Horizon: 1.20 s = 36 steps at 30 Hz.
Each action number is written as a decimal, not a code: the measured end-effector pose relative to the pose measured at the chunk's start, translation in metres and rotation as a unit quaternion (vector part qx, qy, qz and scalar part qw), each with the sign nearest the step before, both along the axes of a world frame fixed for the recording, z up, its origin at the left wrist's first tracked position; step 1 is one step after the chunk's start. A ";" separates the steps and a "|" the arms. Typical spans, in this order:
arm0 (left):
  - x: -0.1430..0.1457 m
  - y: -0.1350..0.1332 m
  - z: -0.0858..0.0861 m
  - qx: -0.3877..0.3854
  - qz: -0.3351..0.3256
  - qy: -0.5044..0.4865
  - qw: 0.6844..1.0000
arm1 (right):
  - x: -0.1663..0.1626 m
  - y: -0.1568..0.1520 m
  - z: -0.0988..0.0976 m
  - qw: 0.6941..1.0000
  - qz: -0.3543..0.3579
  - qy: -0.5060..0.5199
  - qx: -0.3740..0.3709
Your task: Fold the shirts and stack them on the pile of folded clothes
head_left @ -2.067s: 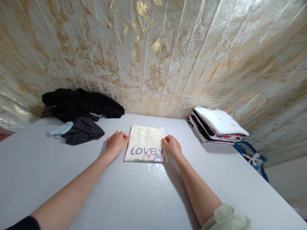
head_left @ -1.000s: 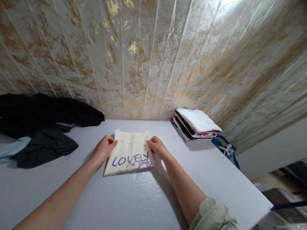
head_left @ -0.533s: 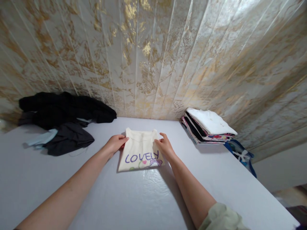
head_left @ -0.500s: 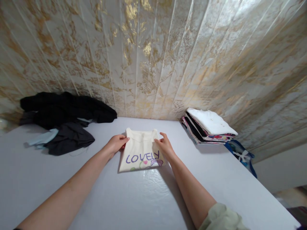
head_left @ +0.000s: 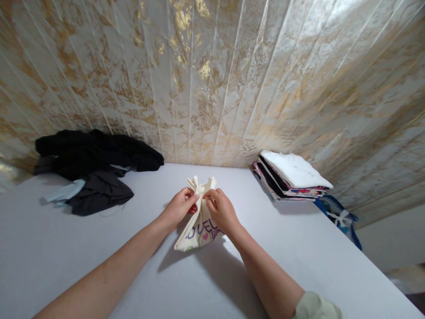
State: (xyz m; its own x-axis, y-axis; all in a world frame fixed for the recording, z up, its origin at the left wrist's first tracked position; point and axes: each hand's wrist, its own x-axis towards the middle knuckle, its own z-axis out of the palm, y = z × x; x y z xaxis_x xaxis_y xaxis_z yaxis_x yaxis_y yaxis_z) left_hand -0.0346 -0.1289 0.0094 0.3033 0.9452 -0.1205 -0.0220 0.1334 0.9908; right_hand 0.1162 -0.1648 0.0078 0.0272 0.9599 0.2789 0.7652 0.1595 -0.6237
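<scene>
A folded cream T-shirt (head_left: 198, 230) with purple "LOVELY" lettering is pinched between both hands and lifted off the white table (head_left: 186, 279), bent into a fold down its middle. My left hand (head_left: 179, 208) grips its left side, fingers closed on the cloth. My right hand (head_left: 222, 211) grips its right side, fingers closed as well. The two hands nearly touch above the shirt's neckline, which sticks up behind them. The shirt's lower edge hangs close to the table.
A loose heap of black and dark grey clothes (head_left: 93, 166) lies at the back left against the gold-marbled wall. A neat stack of folded garments (head_left: 292, 176) with a white one on top sits at the back right. A blue bag (head_left: 338, 217) hangs past the table's right edge.
The shirt lay flat with a hand at each side. Both hands have since come together, folding the shirt in half and raising it off the table.
</scene>
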 end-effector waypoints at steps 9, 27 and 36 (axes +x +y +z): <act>0.004 -0.008 0.004 0.001 -0.024 -0.038 0.999 | -0.010 -0.013 0.009 1.000 0.008 -0.013 -0.007; -0.005 0.025 -0.070 0.207 -0.004 0.204 0.957 | 0.241 0.007 0.187 0.919 -0.225 -0.322 0.048; -0.005 0.032 -0.071 0.231 -0.036 0.228 0.945 | 0.342 0.049 0.191 0.833 -0.333 -0.435 -0.075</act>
State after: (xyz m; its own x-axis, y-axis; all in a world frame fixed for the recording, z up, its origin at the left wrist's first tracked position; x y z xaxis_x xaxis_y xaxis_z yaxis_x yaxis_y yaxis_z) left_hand -0.0395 -0.0973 -0.0612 0.3858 0.9074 0.1665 0.4137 -0.3314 0.8479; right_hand 0.4585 -0.1155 0.1991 0.4175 0.8387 0.3498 0.8259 -0.5107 0.2389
